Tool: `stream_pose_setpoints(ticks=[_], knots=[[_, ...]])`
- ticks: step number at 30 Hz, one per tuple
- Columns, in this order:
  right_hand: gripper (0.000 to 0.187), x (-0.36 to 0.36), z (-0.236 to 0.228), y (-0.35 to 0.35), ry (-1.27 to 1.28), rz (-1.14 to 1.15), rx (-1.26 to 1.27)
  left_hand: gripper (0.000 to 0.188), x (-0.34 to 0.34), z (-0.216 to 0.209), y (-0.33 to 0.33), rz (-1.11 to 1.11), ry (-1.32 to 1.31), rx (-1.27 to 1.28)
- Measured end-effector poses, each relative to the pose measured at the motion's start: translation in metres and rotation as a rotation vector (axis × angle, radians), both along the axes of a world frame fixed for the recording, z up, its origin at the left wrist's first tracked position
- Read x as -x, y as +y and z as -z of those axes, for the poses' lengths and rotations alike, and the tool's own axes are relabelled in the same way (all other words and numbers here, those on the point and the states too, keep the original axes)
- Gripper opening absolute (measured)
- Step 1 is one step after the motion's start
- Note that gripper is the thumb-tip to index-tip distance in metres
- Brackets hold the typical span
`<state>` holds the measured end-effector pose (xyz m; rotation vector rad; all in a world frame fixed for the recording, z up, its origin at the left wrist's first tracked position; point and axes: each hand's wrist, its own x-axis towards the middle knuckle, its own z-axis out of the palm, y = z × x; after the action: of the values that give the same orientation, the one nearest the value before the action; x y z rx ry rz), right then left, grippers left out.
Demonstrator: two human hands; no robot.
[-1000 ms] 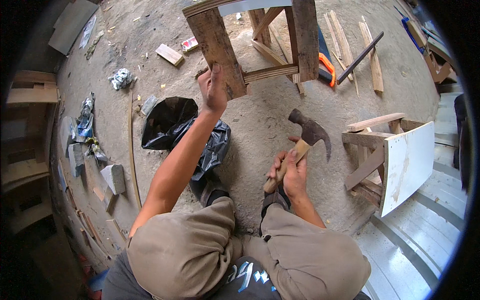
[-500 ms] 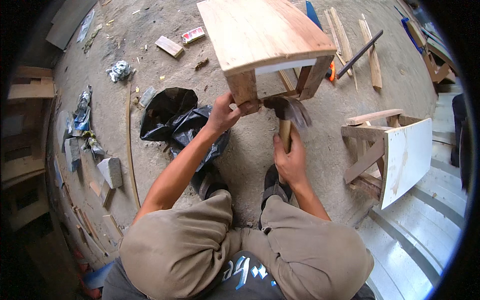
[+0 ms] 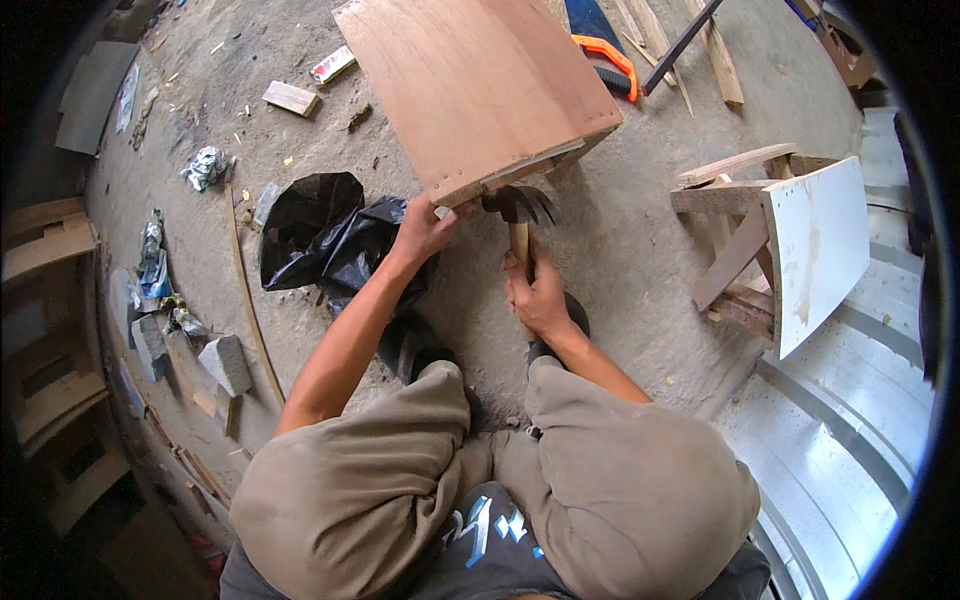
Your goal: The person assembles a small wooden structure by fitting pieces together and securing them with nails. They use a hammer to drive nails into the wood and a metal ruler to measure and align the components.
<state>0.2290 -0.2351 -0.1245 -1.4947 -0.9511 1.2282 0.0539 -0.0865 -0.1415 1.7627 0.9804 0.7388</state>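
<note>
A small wooden stool (image 3: 480, 90) with a flat plywood top is in front of me, tilted so the top faces me. At its near left corner my left hand (image 3: 425, 230) is closed on the frame, with the fingertips partly hidden under the edge. My right hand (image 3: 538, 295) is wrapped round the wooden handle of a claw hammer (image 3: 518, 205). The hammer's dark head is right by the stool's near edge, a little right of my left fingers. Whether the head touches the wood I cannot tell, and no nail shows clearly.
A black plastic bag (image 3: 330, 240) lies left of my left forearm. To the right, a second wooden frame with a white panel (image 3: 815, 255) rests beside corrugated metal sheeting (image 3: 850, 410). Beyond the stool are an orange-handled saw (image 3: 622, 65) and wood strips (image 3: 718, 60).
The stool has tipped, showing more of its top and hiding its legs. The hammer has shifted left, closer to my left hand, relative to the stool. The whole view has also shifted.
</note>
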Motion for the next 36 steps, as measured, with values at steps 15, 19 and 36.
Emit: stream_pose_setpoints(ticks=[15,19,36], knots=[[0.036,-0.003,-0.033,0.036,0.325,0.115,0.043,0.029,0.003,0.008,0.004,0.017,-0.007,-0.111],[0.039,-0.005,-0.042,0.04,0.323,0.148,0.012,0.028,0.002,0.008,0.003,-0.003,0.011,-0.117],[0.044,-0.023,-0.008,0.038,0.091,0.08,0.026,0.026,-0.001,-0.009,0.001,-0.029,0.07,-0.13]])
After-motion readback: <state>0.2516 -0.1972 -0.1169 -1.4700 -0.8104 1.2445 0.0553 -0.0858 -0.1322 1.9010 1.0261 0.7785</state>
